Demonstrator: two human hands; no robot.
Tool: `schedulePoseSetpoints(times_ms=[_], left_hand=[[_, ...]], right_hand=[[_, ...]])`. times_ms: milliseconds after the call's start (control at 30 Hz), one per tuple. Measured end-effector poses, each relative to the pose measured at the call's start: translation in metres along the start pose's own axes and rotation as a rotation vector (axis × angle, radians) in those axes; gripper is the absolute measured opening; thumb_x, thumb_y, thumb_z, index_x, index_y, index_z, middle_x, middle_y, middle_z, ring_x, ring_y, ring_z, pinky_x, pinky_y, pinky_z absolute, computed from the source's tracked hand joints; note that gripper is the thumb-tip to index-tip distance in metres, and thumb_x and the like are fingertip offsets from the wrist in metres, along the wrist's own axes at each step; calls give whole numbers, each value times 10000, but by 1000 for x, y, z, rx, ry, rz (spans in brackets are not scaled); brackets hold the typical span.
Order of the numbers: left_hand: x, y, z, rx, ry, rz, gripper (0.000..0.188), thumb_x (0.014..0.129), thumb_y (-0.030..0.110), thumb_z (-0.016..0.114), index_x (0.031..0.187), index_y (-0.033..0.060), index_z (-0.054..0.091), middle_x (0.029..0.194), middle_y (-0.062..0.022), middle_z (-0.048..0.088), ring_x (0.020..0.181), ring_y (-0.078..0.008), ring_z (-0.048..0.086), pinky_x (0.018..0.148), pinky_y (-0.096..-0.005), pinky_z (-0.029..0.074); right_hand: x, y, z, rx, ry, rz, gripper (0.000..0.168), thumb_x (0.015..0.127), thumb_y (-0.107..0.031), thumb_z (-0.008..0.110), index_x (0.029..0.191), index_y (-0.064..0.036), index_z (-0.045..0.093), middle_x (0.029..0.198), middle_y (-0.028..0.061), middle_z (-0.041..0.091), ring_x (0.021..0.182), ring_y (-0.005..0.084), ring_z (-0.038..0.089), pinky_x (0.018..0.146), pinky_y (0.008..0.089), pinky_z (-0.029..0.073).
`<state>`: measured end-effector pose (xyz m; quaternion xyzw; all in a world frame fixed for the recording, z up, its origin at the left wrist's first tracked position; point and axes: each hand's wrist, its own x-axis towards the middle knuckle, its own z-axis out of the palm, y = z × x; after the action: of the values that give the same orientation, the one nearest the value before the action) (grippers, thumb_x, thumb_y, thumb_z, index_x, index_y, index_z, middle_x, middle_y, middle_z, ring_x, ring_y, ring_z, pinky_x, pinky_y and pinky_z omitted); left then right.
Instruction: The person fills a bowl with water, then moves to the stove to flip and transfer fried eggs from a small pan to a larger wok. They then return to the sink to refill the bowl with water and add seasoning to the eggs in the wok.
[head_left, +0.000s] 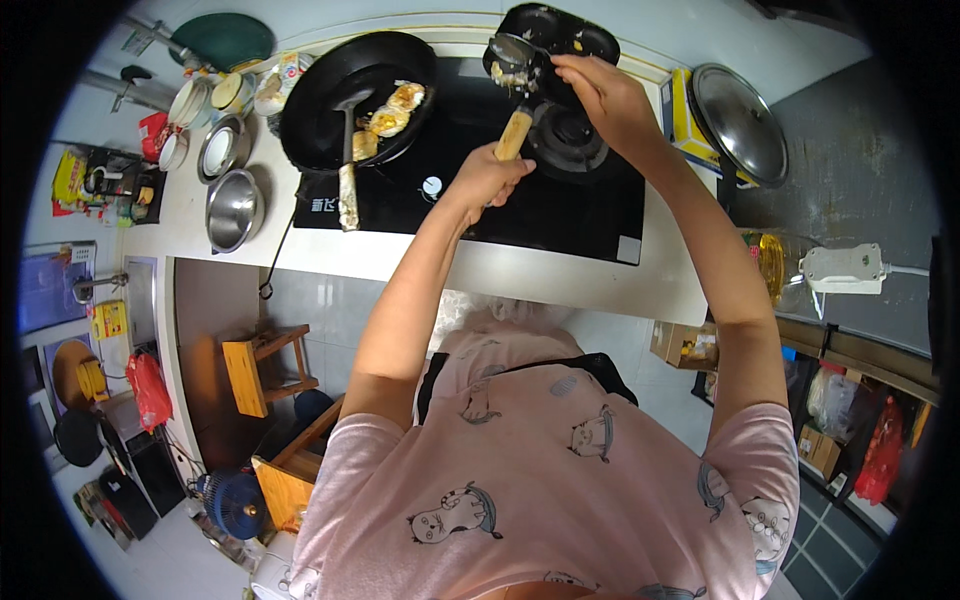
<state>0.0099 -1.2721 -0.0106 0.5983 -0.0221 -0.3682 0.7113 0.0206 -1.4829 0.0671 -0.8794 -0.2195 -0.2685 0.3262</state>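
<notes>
My left hand (491, 180) is closed around the wooden handle (514, 135) of a black multi-cup frying pan (600, 46), which is over the back right of the cooktop. My right hand (604, 94) grips the thin handle of a metal spoon or ladle (511, 49); its bowl is over a near cup of the pan. Pale, browned food bits (514, 76) lie just below the bowl. To the left, a black wok (311, 97) holds several fried eggs (390, 120) and a metal spatula (347, 150), whose handle rests across the wok's near rim.
The black cooktop (465, 217) has an uncovered burner (570, 139) at its right. Metal bowls (235, 210) and stacked dishes (191, 103) stand left of the wok. A metal lid (741, 124) leans against a yellow box (681, 112) at right, with an oil bottle (769, 262) nearer.
</notes>
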Motion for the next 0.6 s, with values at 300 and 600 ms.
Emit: schedulePoseSetpoints(times_ms=[300, 600], left_hand=[[-28, 95, -89, 265, 195, 193, 214, 840, 150, 686, 744, 73, 510, 568, 27, 452, 393, -53, 376, 348, -209, 266], [-62, 109, -204, 847, 668, 193, 374, 739, 265, 746, 963, -18, 649, 868, -196, 669, 833, -312, 655, 763, -379, 491]], right_hand=[[104, -40, 41, 400, -30, 58, 284, 989, -170, 484, 1169, -3, 626, 1007, 100, 695, 931, 161, 659, 828, 264, 512], [143, -81, 118, 240, -40, -221, 230, 943, -185, 558, 1133, -95, 652, 997, 78, 682, 911, 242, 643, 798, 319, 510]])
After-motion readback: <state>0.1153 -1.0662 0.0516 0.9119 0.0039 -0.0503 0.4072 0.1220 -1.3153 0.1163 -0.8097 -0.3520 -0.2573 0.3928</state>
